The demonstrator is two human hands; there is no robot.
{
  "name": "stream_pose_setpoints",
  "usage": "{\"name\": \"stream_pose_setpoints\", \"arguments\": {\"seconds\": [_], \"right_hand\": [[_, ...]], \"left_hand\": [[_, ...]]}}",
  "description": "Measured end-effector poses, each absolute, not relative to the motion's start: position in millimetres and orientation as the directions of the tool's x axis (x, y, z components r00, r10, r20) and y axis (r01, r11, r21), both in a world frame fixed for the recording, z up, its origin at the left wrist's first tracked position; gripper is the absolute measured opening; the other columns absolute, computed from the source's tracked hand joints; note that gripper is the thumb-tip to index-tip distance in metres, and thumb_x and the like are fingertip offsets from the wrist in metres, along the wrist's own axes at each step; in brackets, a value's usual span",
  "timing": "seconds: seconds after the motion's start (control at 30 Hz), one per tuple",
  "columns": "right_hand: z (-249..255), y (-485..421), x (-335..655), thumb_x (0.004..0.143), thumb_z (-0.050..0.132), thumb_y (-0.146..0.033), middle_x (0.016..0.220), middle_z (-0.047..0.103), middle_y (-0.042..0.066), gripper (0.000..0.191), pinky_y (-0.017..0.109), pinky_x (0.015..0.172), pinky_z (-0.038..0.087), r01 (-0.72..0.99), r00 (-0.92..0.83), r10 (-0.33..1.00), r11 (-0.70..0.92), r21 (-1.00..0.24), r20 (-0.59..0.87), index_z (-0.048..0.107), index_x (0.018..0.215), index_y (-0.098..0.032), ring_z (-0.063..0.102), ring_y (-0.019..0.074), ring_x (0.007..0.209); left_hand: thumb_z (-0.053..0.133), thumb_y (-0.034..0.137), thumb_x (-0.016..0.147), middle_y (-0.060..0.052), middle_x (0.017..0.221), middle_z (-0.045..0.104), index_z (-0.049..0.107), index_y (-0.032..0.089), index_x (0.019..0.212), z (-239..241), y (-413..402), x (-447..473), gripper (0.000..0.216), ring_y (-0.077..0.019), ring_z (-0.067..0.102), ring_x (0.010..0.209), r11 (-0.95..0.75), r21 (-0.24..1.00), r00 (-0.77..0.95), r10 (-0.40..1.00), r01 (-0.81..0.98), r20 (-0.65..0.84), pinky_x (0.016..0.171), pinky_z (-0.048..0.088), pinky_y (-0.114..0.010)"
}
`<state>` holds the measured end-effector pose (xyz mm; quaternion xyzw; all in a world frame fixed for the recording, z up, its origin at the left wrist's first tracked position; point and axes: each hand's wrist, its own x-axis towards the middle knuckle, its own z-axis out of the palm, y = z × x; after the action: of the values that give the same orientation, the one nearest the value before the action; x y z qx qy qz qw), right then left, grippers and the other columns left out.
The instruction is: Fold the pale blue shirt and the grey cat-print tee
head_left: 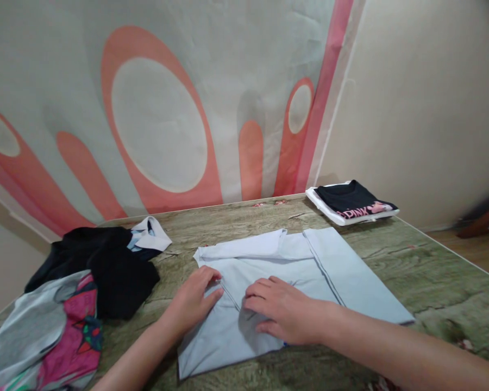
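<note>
One tall printed backdrop [228, 32], pale grey with coral arches and rounded white ovals, fills most of the far side; a plain beige wall [415, 108] adjoins it on the right.

Wood-grain tabletop [444, 271] below, weathered brown-green in pattern, pale edging along its rim.

Pale blue-grey garment [313, 271] lies spread at the table's near middle, directly under both hands. Its right portion is laid flat as a long panel with a straight layered edge; a narrower folded strip runs across its far side. Wrinkles gather between the hands.

To the left, a crumpled black garment [122, 277], with a white collar-like piece [157, 239] at its far right end. Nearer the person, overlapping the black cloth, a grey garment [28, 326] with a bright pink printed panel.

Far right corner of the table: a black T-shirt [344, 195], folded, pink "PINK" lettering showing, on top of folded white cloth [330, 214].

Right hand [275, 307]: palm down on the pale garment, fingers loosely bent, thumb apart, nothing gripped. Left hand [199, 293]: at the garment's left side, thumb and forefinger parted, seemingly resting on the cloth rather than pinching it; hidden fingertips leave some doubt.
</note>
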<state>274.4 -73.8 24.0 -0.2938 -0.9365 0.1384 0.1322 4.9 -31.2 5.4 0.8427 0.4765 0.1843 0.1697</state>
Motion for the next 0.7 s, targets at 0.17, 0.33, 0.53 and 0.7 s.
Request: {"name": "stream_pose_setpoints", "arguments": {"seconds": [0.17, 0.33, 0.53, 0.7], "right_hand": [[2.7, -79.0, 264.9, 0.095, 0.052, -0.025, 0.107, 0.063, 0.005, 0.017, 0.034, 0.084, 0.037, 0.557, -0.772, 0.59, 0.807, -0.194, 0.237, 0.058, 0.11, -0.021, 0.052, 0.0198, 0.102], [-4.9, -77.8, 263.4, 0.097, 0.048, -0.019, 0.098, 0.064, 0.005, 0.014, 0.034, 0.078, 0.037, 0.538, -0.779, 0.544, 0.835, -0.112, 0.312, 0.058, 0.105, -0.018, 0.053, 0.0196, 0.095], [-18.5, -73.6, 258.9, 0.095, 0.046, -0.014, 0.093, 0.065, 0.005, 0.013, 0.03, 0.08, 0.041, 0.595, -0.583, 0.7, 0.713, -0.371, 0.412, 0.056, 0.101, -0.019, 0.056, 0.0174, 0.089], [-17.8, -71.5, 260.4, 0.09, 0.056, -0.018, 0.098, 0.065, 0.005, 0.016, 0.033, 0.083, 0.042, 0.571, -0.594, 0.706, 0.707, -0.417, 0.386, 0.057, 0.106, -0.019, 0.056, 0.0195, 0.093]], "left_hand": [[0.058, 0.029, 0.086, -0.005, 0.092, 0.06, 0.056, 0.021, 0.09, 0.0, -37.5, 7.2, 0.009, -0.0234, 0.058, 0.088, -0.499, 0.453, 0.467, 0.863, 0.739, 0.191, 0.08, 0.048, -0.036], [0.056, 0.028, 0.088, -0.004, 0.09, 0.058, 0.055, 0.021, 0.085, 1.6, -35.2, 6.2, 0.008, -0.0226, 0.056, 0.088, -0.516, 0.444, 0.492, 0.852, 0.732, 0.179, 0.08, 0.046, -0.035], [0.056, 0.033, 0.089, -0.005, 0.093, 0.059, 0.056, 0.021, 0.088, 2.3, -36.4, 5.4, 0.012, -0.0236, 0.055, 0.092, -0.537, 0.437, 0.524, 0.836, 0.721, 0.164, 0.082, 0.045, -0.036], [0.06, 0.036, 0.085, -0.005, 0.093, 0.06, 0.057, 0.021, 0.088, 4.3, -34.8, 4.5, 0.015, -0.0244, 0.056, 0.091, -0.546, 0.429, 0.542, 0.828, 0.72, 0.145, 0.081, 0.046, -0.036]]}}
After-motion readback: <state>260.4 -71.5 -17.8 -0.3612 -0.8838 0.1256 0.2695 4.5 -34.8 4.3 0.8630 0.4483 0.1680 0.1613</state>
